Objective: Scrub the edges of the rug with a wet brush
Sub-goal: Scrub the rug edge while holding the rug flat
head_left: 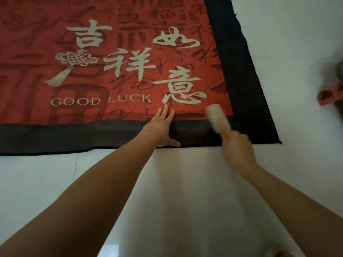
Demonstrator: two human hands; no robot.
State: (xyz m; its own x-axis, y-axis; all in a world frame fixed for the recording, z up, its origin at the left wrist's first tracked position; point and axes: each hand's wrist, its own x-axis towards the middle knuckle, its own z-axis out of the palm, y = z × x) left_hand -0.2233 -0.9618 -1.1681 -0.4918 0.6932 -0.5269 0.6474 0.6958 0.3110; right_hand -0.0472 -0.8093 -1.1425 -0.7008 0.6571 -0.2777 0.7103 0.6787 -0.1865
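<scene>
Where white floor point(297, 52) shows on two sides, the red rug point(111, 62) lies flat, its black border point(74, 136) meeting at the near right corner. Flat on that near border presses the left hand point(160, 129), fingers straight and spread onto the red. Just right of it, the right hand point(235, 147) grips a pale, blurred brush point(217, 115) whose head lies over the border's inner edge. At the right edge sits a red object point(328, 98).

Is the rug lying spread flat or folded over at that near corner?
Spread flat: the rug lies open on the floor, its dark border unbroken around the near right corner, left hand pressing it down.
</scene>
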